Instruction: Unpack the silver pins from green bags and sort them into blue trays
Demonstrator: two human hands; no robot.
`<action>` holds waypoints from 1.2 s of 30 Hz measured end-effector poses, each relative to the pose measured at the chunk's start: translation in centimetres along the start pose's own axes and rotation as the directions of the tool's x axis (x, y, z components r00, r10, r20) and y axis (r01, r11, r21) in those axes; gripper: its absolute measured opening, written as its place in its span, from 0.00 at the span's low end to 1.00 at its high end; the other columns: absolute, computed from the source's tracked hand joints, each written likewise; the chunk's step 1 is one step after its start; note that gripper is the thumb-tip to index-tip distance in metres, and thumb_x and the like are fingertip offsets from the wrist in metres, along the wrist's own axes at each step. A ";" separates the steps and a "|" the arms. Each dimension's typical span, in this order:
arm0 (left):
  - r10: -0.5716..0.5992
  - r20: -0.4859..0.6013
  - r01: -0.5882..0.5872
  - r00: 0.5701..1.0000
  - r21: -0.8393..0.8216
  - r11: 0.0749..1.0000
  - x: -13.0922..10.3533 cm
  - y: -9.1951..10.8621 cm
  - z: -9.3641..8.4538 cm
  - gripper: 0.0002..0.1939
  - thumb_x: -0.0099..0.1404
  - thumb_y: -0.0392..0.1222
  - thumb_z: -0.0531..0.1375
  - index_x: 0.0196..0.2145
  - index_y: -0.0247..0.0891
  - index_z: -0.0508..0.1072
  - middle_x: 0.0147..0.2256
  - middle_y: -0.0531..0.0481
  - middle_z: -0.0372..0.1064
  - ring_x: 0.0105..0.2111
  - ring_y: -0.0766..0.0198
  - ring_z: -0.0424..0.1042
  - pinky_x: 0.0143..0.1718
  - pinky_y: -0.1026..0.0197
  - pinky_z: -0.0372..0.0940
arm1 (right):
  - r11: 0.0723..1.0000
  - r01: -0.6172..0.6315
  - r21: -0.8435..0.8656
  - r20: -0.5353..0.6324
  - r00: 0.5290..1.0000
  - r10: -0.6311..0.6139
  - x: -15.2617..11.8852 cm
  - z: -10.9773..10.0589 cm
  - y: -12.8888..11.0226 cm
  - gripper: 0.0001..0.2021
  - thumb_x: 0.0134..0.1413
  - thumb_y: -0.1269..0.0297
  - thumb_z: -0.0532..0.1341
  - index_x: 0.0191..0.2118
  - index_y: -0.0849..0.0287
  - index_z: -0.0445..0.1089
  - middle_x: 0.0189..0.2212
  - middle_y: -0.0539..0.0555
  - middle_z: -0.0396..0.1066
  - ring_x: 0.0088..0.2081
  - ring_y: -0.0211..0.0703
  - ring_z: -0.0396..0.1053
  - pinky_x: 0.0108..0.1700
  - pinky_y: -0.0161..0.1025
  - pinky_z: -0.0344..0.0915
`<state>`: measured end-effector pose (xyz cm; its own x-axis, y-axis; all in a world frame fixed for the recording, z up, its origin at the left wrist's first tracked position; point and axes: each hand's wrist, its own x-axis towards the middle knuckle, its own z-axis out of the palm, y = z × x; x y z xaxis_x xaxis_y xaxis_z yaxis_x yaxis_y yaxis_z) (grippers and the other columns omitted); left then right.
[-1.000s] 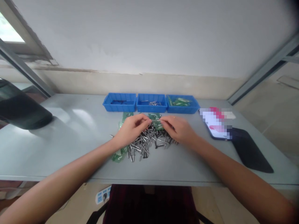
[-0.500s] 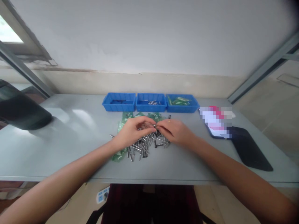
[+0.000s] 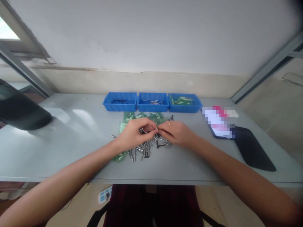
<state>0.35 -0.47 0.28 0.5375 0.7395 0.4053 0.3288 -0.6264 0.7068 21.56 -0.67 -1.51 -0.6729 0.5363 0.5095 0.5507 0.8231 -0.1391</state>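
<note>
Item: heap of metal pins (image 3: 148, 149), silver and dark, on the worktop (image 3: 35, 151); my landmark.
Item: small shiny piece (image 3: 157, 129), above the heap's rear part, mostly hidden by my fingers.
Item: my left hand (image 3: 133, 134), over the heap's left side, fingers pinched narrow on the piece.
Item: my right hand (image 3: 180, 134), over the heap's right side, fingers likewise narrow on it, meeting the left.
Items: green packets (image 3: 158, 117), behind the heap and along its left.
Items, behind the heap: left blue bin (image 3: 120, 107), dark pieces; middle blue bin (image 3: 153, 108), silver pins; right blue bin (image 3: 186, 108), green packets.
Items, well right of the heap: phone (image 3: 216, 124); black flat object (image 3: 255, 151).
Item, far left of the heap: dark rounded object (image 3: 23, 110).
</note>
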 end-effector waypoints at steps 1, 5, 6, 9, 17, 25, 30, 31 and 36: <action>-0.012 0.005 0.012 1.000 0.000 1.000 0.0 0.1 0.0 0.03 0.61 0.37 0.61 0.33 0.35 0.73 0.28 0.52 0.71 0.28 0.70 0.69 0.30 0.66 0.64 | 1.000 -0.020 0.024 0.008 1.000 0.020 0.0 -0.1 -0.1 0.12 0.65 0.61 0.51 0.39 0.60 0.70 0.26 0.51 0.73 0.27 0.37 0.68 0.29 0.34 0.59; -0.085 0.018 0.085 0.996 -0.004 0.996 0.2 0.3 -0.2 0.02 0.59 0.36 0.60 0.30 0.35 0.72 0.27 0.54 0.70 0.27 0.70 0.67 0.29 0.67 0.63 | 0.982 -0.135 0.136 0.063 0.990 0.127 -0.1 -0.5 -0.3 0.19 0.61 0.60 0.57 0.56 0.58 0.61 0.28 0.48 0.74 0.26 0.35 0.68 0.29 0.33 0.60; -0.104 0.035 0.105 0.994 -0.012 0.994 0.3 0.3 -0.2 0.03 0.59 0.36 0.60 0.29 0.35 0.72 0.26 0.54 0.70 0.27 0.70 0.67 0.29 0.67 0.63 | 0.981 -0.134 0.138 0.081 0.989 0.124 -0.2 -0.5 -0.3 0.22 0.60 0.61 0.57 0.59 0.57 0.58 0.29 0.47 0.74 0.27 0.35 0.69 0.29 0.33 0.60; -0.155 0.108 0.161 0.982 -0.046 0.986 0.4 0.4 -0.2 0.03 0.59 0.34 0.58 0.27 0.35 0.70 0.25 0.55 0.69 0.26 0.70 0.67 0.28 0.68 0.62 | 0.995 -0.062 0.084 0.115 0.992 0.052 -0.3 -0.4 -0.3 0.24 0.61 0.62 0.56 0.61 0.56 0.55 0.32 0.49 0.75 0.30 0.37 0.71 0.31 0.35 0.61; -0.173 0.182 0.186 0.968 -0.056 0.981 0.1 0.1 -0.1 0.02 0.58 0.36 0.59 0.28 0.36 0.70 0.24 0.55 0.69 0.26 0.70 0.67 0.28 0.68 0.61 | 0.999 0.033 0.039 0.090 0.995 -0.036 -0.4 -0.2 -0.2 0.21 0.61 0.64 0.54 0.60 0.56 0.57 0.33 0.49 0.75 0.31 0.37 0.71 0.32 0.35 0.60; -0.157 0.164 0.152 0.974 0.042 0.987 0.1 0.0 0.0 0.09 0.56 0.35 0.58 0.22 0.37 0.61 0.21 0.57 0.58 0.23 0.71 0.58 0.24 0.66 0.54 | 0.997 0.081 -0.016 0.041 0.996 -0.080 -0.4 -0.4 -0.4 0.17 0.62 0.65 0.53 0.56 0.57 0.61 0.31 0.49 0.75 0.29 0.36 0.70 0.30 0.35 0.59; -0.075 0.106 0.067 0.992 0.080 0.995 0.3 -0.2 -0.2 0.03 0.58 0.36 0.59 0.27 0.38 0.68 0.24 0.56 0.58 0.25 0.69 0.60 0.27 0.64 0.56 | 0.997 0.061 -0.049 -0.062 0.996 -0.064 -0.2 -0.8 -0.3 0.11 0.63 0.64 0.53 0.47 0.58 0.68 0.27 0.48 0.74 0.26 0.35 0.68 0.30 0.35 0.60; -0.064 0.087 0.057 0.994 0.076 0.995 0.3 -0.2 -0.2 0.01 0.58 0.36 0.59 0.29 0.38 0.70 0.24 0.56 0.59 0.26 0.68 0.61 0.28 0.64 0.57 | 0.996 0.063 -0.066 -0.094 0.993 -0.070 -0.1 -0.9 -0.3 0.10 0.63 0.65 0.52 0.44 0.59 0.70 0.25 0.49 0.73 0.25 0.35 0.68 0.30 0.35 0.60; -0.055 0.000 0.055 0.998 0.052 0.997 0.4 -0.1 -0.4 0.01 0.58 0.36 0.60 0.30 0.37 0.71 0.29 0.53 0.66 0.30 0.67 0.65 0.32 0.64 0.62 | 0.988 0.065 -0.137 -0.143 0.986 -0.085 0.1 -0.9 -0.3 0.11 0.64 0.66 0.52 0.36 0.59 0.71 0.22 0.49 0.71 0.24 0.35 0.66 0.29 0.35 0.58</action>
<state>0.25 -0.03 0.59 0.5186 0.7730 0.3655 0.3983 -0.5966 0.6967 21.81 -1.08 -0.63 -0.6398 0.4324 0.6353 0.5683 0.8227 0.0124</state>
